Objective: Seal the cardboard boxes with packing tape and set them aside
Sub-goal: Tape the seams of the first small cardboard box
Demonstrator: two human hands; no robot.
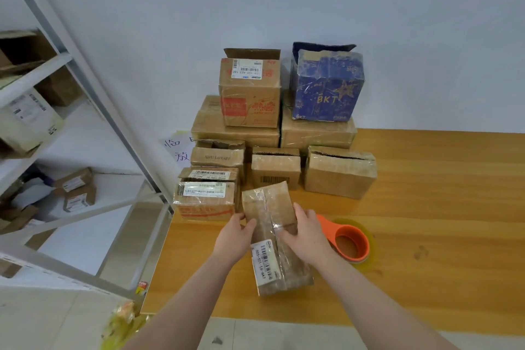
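I am gripping the long brown taped cardboard box (pixel 279 239) over the wooden table's (pixel 426 207) near edge, left hand (pixel 237 231) and right hand (pixel 305 231) fingers curled around its sides. It looks light, stiff, tape-slick; I'm judging the bare cardboard edges the safest hold.

My right hand (pixel 305 231) hides one end of the orange tape dispenser (pixel 352 244). The small boxes (pixel 217 158) cover most of the handwritten note (pixel 177 148). The fine print on the label (pixel 262 263) of the cardboard box (pixel 270 207) I grip is too small to read. The yellow thing (pixel 125 324) at the bottom edge is blurred, and the shelf (pixel 37 71) runs off the left edge.
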